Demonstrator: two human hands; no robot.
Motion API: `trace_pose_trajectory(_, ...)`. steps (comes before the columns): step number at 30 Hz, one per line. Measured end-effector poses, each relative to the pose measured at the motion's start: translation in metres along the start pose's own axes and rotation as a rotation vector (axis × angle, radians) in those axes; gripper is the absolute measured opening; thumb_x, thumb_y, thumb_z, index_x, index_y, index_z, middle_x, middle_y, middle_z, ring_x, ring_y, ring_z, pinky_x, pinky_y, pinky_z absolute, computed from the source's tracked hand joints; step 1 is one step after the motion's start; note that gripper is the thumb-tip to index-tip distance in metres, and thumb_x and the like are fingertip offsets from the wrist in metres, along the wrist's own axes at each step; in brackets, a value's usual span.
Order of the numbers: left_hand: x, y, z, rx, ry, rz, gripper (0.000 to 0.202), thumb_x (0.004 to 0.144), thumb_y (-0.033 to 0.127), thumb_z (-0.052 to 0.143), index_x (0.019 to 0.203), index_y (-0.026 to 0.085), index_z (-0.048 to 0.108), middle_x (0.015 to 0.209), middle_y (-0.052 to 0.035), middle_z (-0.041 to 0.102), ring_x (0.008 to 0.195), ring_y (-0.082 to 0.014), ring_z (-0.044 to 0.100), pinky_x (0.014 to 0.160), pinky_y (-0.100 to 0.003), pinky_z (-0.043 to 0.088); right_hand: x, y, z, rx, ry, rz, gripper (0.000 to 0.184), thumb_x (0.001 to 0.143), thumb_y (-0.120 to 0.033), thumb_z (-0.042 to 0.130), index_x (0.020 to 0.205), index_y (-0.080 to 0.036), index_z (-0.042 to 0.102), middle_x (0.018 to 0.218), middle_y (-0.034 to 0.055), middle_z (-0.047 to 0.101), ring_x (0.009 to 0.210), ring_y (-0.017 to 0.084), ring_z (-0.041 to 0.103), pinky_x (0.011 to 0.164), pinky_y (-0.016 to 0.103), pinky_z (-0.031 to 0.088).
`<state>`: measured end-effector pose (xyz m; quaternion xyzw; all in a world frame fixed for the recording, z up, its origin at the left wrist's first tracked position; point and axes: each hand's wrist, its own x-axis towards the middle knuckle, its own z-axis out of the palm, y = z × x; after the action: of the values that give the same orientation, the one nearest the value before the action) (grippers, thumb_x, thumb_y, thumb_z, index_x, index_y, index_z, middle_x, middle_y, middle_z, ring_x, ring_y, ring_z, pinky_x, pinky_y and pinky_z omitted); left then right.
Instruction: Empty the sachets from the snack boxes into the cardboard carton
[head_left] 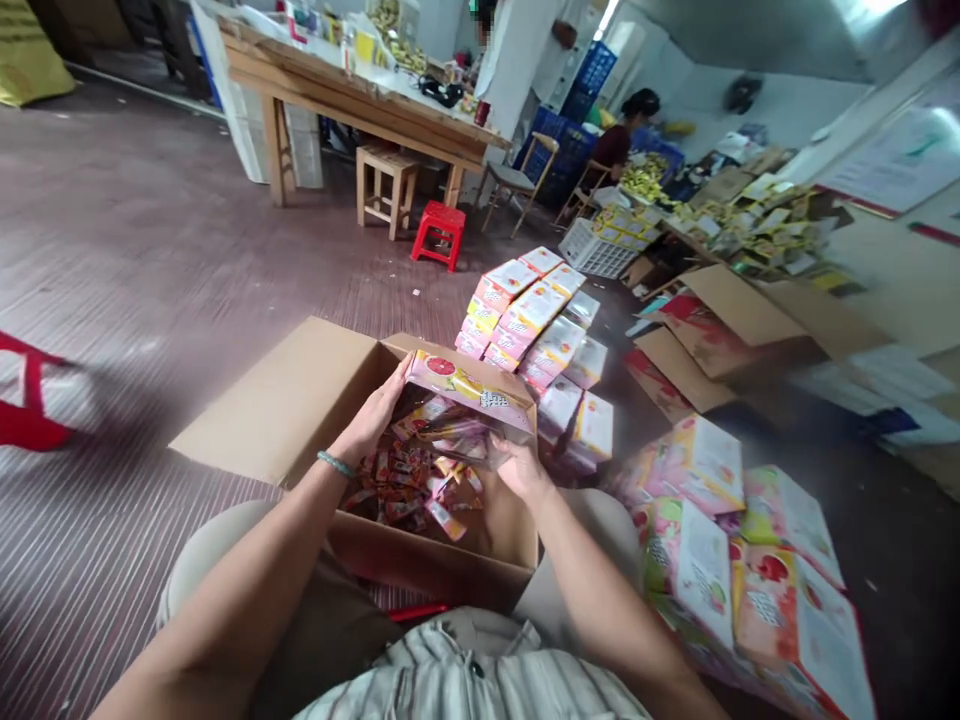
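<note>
Both hands hold a pink and yellow printed box [469,385] with grapefruit pictures, tilted over a large open cardboard carton [450,537]. My left hand [379,408], with a beaded bracelet at the wrist, grips the box's left end. At its lower right side, my right hand [519,468] is closed on it. The box's open side faces down toward me, and small packets show at the opening. Orange and pink packets [448,520] lie or drop just below it, slightly blurred. Darker red packets [394,480] cover part of the carton's bottom.
Stacked printed boxes [551,335] stand just beyond the carton; more boxes [772,600] are at my right. A carton flap [277,400] sticks out left. Farther off are a red stool [439,235], a wooden workbench [345,85], open cartons [720,320] and a seated person [619,140].
</note>
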<state>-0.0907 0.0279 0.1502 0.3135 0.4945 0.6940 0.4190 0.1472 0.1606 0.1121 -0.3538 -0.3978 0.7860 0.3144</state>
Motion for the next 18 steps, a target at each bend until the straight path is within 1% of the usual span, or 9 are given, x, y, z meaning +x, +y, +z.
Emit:
trace_pose_trajectory(2, -0.002, -0.001, 0.001, 0.115, -0.133, 0.034, 0.068, 0.089, 0.062, 0.068, 0.149, 0.031, 0.057, 0.168, 0.0025, 0.035, 0.16, -0.0274, 0.021, 0.131, -0.037, 0.016, -0.001, 0.001, -0.009, 0.032, 0.003, 0.037, 0.039, 0.051, -0.027, 0.087, 0.087, -0.026, 0.071, 0.087, -0.0025, 0.079, 0.085, 0.023, 0.073, 0.083, 0.04, 0.06)
trace_pose_trajectory(4, -0.003, -0.003, 0.003, 0.157, -0.23, -0.027, 0.077, 0.085, 0.068, 0.068, 0.151, 0.031, 0.055, 0.169, 0.0001, 0.033, 0.16, -0.0314, 0.02, 0.131, -0.043, 0.015, -0.004, 0.001, -0.016, 0.04, 0.027, 0.046, 0.036, 0.051, -0.031, 0.087, 0.081, -0.024, 0.069, 0.081, -0.0017, 0.078, 0.077, 0.022, 0.072, 0.079, 0.04, 0.061)
trace_pose_trajectory(6, -0.002, -0.007, 0.004, 0.176, -0.236, -0.063, 0.085, 0.083, 0.072, 0.067, 0.155, 0.031, 0.049, 0.172, -0.0007, 0.026, 0.16, -0.0326, 0.016, 0.131, -0.045, 0.014, -0.007, 0.001, -0.017, 0.037, 0.038, 0.04, 0.035, 0.052, -0.032, 0.087, 0.08, -0.023, 0.069, 0.083, 0.0002, 0.078, 0.079, 0.023, 0.073, 0.081, 0.042, 0.061)
trace_pose_trajectory(7, -0.001, -0.009, 0.003, 0.177, -0.227, -0.074, 0.09, 0.082, 0.073, 0.068, 0.158, 0.031, 0.043, 0.172, -0.0008, 0.024, 0.16, -0.0325, 0.016, 0.131, -0.046, 0.014, -0.007, 0.001, -0.016, 0.033, 0.043, 0.029, 0.036, 0.052, -0.033, 0.088, 0.081, -0.022, 0.069, 0.087, 0.0015, 0.079, 0.084, 0.024, 0.073, 0.083, 0.043, 0.06)
trace_pose_trajectory(9, 0.003, -0.012, 0.002, 0.16, -0.226, -0.107, 0.098, 0.083, 0.07, 0.069, 0.164, 0.033, 0.028, 0.172, -0.0013, 0.025, 0.16, -0.032, 0.018, 0.131, -0.047, 0.017, -0.007, 0.0, -0.013, 0.015, 0.067, -0.006, 0.04, 0.05, -0.032, 0.09, 0.083, -0.021, 0.07, 0.091, 0.0028, 0.079, 0.089, 0.024, 0.073, 0.085, 0.042, 0.06)
trace_pose_trajectory(11, 0.006, -0.013, 0.001, 0.129, -0.237, -0.129, 0.1, 0.085, 0.067, 0.069, 0.166, 0.035, 0.019, 0.172, -0.001, 0.025, 0.16, -0.0305, 0.02, 0.13, -0.045, 0.02, -0.006, -0.006, -0.01, -0.014, 0.11, -0.046, 0.043, 0.049, -0.033, 0.093, 0.083, -0.022, 0.071, 0.089, 0.0019, 0.079, 0.088, 0.023, 0.072, 0.081, 0.039, 0.06)
trace_pose_trajectory(14, 0.006, -0.01, 0.001, 0.049, -0.215, -0.12, 0.099, 0.088, 0.062, 0.069, 0.166, 0.036, 0.016, 0.172, -0.0016, 0.027, 0.159, -0.0301, 0.023, 0.13, -0.046, 0.023, -0.01, -0.019, -0.009, -0.069, 0.155, -0.095, 0.046, 0.048, -0.032, 0.096, 0.087, -0.023, 0.072, 0.088, 0.0008, 0.079, 0.087, 0.022, 0.071, 0.08, 0.036, 0.059)
trace_pose_trajectory(16, 0.005, -0.009, 0.003, 0.007, -0.217, -0.132, 0.101, 0.087, 0.061, 0.07, 0.167, 0.038, 0.012, 0.171, -0.0027, 0.029, 0.157, -0.0318, 0.028, 0.128, -0.049, 0.028, -0.016, -0.026, -0.009, -0.102, 0.159, -0.113, 0.048, 0.05, -0.034, 0.097, 0.09, -0.023, 0.074, 0.093, 0.0014, 0.079, 0.093, 0.022, 0.071, 0.086, 0.037, 0.059)
trace_pose_trajectory(18, 0.003, -0.011, 0.005, 0.008, -0.231, -0.13, 0.102, 0.087, 0.061, 0.071, 0.167, 0.037, 0.012, 0.171, -0.0038, 0.03, 0.156, -0.0324, 0.03, 0.127, -0.049, 0.031, -0.022, -0.028, -0.009, -0.128, 0.16, -0.124, 0.049, 0.051, -0.038, 0.097, 0.091, -0.024, 0.074, 0.095, 0.0012, 0.079, 0.099, 0.023, 0.071, 0.094, 0.039, 0.057)
